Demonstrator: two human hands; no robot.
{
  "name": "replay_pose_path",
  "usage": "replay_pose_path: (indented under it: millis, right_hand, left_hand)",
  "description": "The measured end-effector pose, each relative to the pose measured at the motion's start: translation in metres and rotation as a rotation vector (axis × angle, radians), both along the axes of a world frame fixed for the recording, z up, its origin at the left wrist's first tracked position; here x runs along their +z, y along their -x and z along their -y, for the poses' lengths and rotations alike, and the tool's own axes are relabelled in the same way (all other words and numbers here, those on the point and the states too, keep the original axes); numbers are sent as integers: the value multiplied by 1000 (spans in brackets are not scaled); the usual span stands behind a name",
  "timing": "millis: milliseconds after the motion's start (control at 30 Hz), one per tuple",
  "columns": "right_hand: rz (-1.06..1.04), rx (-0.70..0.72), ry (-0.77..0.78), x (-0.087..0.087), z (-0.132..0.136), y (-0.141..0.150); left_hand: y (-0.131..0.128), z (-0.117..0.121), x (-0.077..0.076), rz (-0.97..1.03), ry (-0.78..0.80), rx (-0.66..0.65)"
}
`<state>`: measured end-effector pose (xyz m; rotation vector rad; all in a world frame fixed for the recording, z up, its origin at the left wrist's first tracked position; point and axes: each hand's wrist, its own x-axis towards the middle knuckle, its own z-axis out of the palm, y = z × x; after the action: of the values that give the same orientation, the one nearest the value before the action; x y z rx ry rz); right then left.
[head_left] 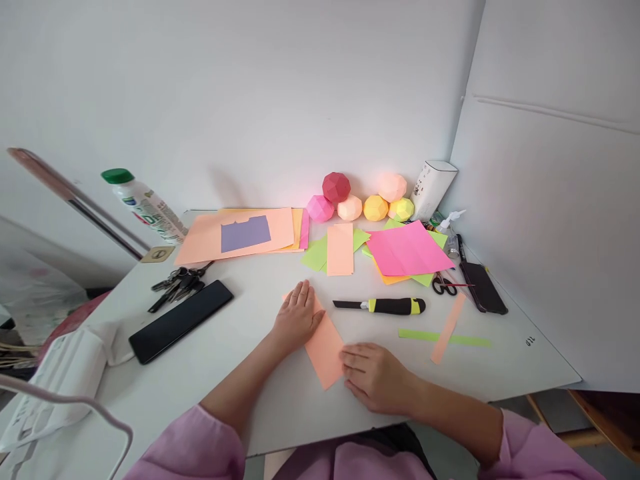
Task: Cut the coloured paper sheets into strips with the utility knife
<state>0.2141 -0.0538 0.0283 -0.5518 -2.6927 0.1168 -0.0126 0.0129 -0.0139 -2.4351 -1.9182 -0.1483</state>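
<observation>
A folded-looking peach paper sheet (324, 350) lies slanted on the white table in front of me. My left hand (299, 313) rests flat, palm down, on its far end, fingers stretched out. At the near right edge of the sheet, my right hand (377, 377) has its fingers bent and close together on the paper; their tips are partly hidden. Just beyond my hands lies a black and yellow utility knife (397, 306) with its blade out. To the right, a narrow peach strip (449, 330) crosses a green paper strip (410, 334).
Paper stacks (200, 240), a pink sheet (407, 248) and several faceted paper balls (336, 187) line the back. Scissors (445, 285) and a phone (483, 287) lie right. At left are keys (183, 283), a long black device (181, 321), a bottle (145, 207) and a power strip (60, 380).
</observation>
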Motion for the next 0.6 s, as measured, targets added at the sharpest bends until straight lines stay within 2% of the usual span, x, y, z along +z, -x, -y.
replay_pose_path:
  millis: [100,200,267,300,367,433,467,533,600]
  right_hand:
    - [-71,-60,63,3,23,-13]
    - [-108,-43,175,13,24,-23]
    - [-124,-57,227,23,9,-29]
    - [-132,-126,224,27,-1,-33]
    - [-94,-341,136,32,-23,-42]
    - [63,-554,27,31,-42,-53]
    - [157,-615,-2,29,-49,-58]
    - [281,-646,-24,23,-61,-67]
    - [295,-615,-21,17,-68,-72]
  left_hand:
    - [-1,-1,-3,0,-25,-6]
    - [-1,-3,-6,16,-67,-8]
    - [-1,-3,-8,35,-86,-9]
    - [-1,-4,-9,46,-95,-11]
    - [0,-4,-9,63,-117,-20]
    - [1,-6,-6,65,-143,-37]
    - [1,-7,-5,60,-157,-48]
    - [1,-8,-1,50,-183,-64]
    - [0,-10,2,53,-204,-75]
